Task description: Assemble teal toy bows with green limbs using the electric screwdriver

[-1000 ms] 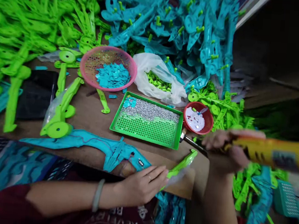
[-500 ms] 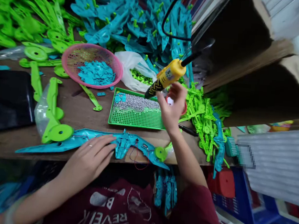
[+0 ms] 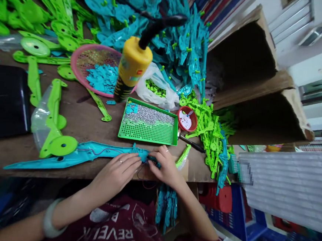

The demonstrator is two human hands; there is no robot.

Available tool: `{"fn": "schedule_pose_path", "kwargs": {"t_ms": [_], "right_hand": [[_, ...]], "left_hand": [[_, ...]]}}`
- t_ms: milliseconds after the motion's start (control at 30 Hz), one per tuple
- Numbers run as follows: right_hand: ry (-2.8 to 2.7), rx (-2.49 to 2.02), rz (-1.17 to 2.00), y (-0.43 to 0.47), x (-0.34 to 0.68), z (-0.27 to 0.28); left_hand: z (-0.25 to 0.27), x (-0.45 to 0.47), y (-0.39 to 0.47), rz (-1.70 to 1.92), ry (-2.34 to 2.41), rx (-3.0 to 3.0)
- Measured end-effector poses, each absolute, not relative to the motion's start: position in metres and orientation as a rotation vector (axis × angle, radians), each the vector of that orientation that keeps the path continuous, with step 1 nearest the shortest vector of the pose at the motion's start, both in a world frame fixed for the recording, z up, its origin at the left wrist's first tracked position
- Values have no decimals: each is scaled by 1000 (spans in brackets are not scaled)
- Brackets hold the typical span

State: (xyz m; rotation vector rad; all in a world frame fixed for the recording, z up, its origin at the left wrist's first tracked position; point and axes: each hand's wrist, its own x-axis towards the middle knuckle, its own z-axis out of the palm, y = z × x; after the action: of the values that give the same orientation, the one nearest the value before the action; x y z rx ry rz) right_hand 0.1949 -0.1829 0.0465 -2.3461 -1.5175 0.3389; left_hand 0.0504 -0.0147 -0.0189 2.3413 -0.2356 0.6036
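Note:
A long blue bow-shaped plastic shell [image 3: 91, 153] lies along the table's front edge, with thin dark red wires running inside it. My left hand [image 3: 122, 169] holds the shell down near its middle, fingers close together. Close by, my right hand [image 3: 167, 167] is closed at the shell's right part, its thumb and fingers around a small dark piece that is mostly hidden. A loose loop of wire hangs below the fingers over the edge. The yellow electric screwdriver [image 3: 133, 68] hangs upright on its black cord, apart from both hands.
Behind the shell is a green tray [image 3: 148, 134] of small screws. Near it are a pink basket [image 3: 78, 67] of blue pieces, a white bag [image 3: 169, 99] of green bits and a small red bowl [image 3: 195, 122]. Green parts [image 3: 209, 128] pile at right, below cardboard boxes [image 3: 253, 76].
My right hand has moved from beside the screwdriver down to the shell. The screwdriver now hangs farther left. My left hand has shifted right along the shell.

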Motion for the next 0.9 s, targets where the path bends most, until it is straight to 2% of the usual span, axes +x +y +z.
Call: {"fn": "schedule_pose_path", "kwargs": {"t_ms": [367,900], "right_hand": [[-1660,-2337,120,-165,197,27],[-1411,-2199,307,-161,196,17]], "left_hand": [[-21,50,-19,646,-295,2444],[-22,51,-17,551,-301,2465]]}}
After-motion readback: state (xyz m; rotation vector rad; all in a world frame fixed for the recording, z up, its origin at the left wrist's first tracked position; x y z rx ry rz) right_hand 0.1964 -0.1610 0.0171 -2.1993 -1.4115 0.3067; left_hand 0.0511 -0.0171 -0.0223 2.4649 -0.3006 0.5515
